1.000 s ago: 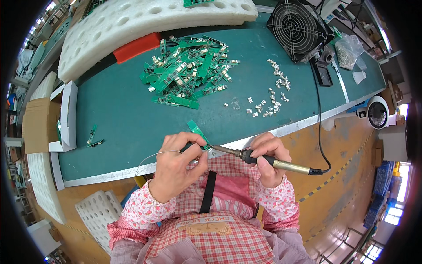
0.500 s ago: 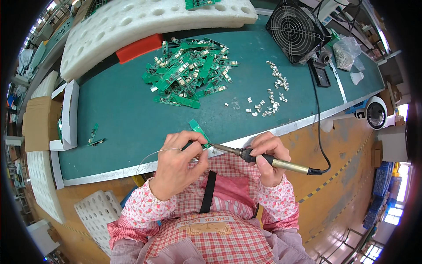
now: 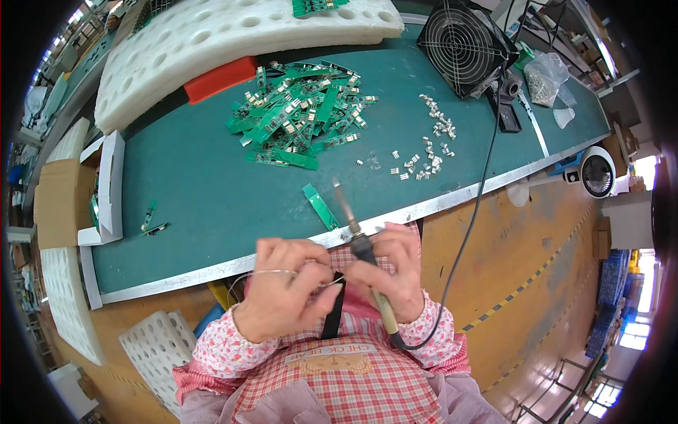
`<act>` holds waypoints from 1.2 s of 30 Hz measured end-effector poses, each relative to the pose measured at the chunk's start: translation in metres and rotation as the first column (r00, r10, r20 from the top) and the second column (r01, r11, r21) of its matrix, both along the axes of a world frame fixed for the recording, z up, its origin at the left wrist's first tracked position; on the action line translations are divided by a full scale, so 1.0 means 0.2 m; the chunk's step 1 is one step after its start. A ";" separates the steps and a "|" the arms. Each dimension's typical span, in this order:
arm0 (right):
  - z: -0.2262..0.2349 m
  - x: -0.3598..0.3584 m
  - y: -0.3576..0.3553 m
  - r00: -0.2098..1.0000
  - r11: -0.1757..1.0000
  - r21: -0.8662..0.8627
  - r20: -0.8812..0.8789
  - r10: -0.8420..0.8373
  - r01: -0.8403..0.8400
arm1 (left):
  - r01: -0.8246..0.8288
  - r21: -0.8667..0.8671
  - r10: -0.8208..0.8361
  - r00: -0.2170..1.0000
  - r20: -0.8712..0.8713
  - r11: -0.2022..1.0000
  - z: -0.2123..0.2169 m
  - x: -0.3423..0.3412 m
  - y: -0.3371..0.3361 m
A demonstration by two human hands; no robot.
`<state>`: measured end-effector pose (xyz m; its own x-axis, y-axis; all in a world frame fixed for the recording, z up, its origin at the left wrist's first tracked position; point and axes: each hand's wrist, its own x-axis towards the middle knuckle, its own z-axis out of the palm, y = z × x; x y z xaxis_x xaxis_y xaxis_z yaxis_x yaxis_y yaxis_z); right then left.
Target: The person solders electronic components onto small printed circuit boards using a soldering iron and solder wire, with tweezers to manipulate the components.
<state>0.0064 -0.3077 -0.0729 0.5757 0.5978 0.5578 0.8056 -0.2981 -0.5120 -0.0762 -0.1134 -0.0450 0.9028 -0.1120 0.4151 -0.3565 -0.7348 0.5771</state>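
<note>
My right hand [image 3: 393, 274] grips a soldering iron [image 3: 382, 302], its metal tip raised and pointing up over the table's front edge. Thin solder wire [image 3: 277, 271] runs across the fingers of my left hand [image 3: 284, 288], which is closed on it. The wire's end reaches toward my right fingertips; whether they touch it I cannot tell. Just beyond both hands, a green circuit board [image 3: 320, 207] lies on the table by the metal edge strip, with neither hand on it.
A heap of green circuit boards [image 3: 296, 116] lies on the green table [image 3: 205, 191]. Small white connectors [image 3: 431, 152] are scattered to its right. A black fan [image 3: 462, 49] stands at the far right. White foam [image 3: 233, 35] borders the back; a cardboard box [image 3: 67, 201] sits left.
The circuit board has been let go and lies on the table. Both hands have drawn back toward me, and the soldering iron has swung from pointing left to pointing up.
</note>
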 end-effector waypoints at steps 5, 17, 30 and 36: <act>-0.04 0.01 0.06 0.981 0.975 0.103 -0.014 -0.195 0.196 | -0.179 -0.032 0.178 0.984 -0.032 0.983 -0.04 -0.06 0.08; -0.06 0.06 0.20 0.965 0.983 0.137 -0.248 -0.084 0.121 | -0.060 -0.103 0.065 0.997 0.052 0.993 -0.12 0.12 0.05; 0.05 -0.01 -0.11 0.993 0.945 0.318 -0.107 -0.045 0.077 | -0.054 -0.141 0.059 0.998 0.027 0.989 -0.12 0.12 0.04; 0.09 -0.01 -0.09 0.999 0.987 0.157 -0.005 0.044 -0.043 | -0.060 -0.150 0.063 0.998 0.017 0.987 -0.13 0.11 0.04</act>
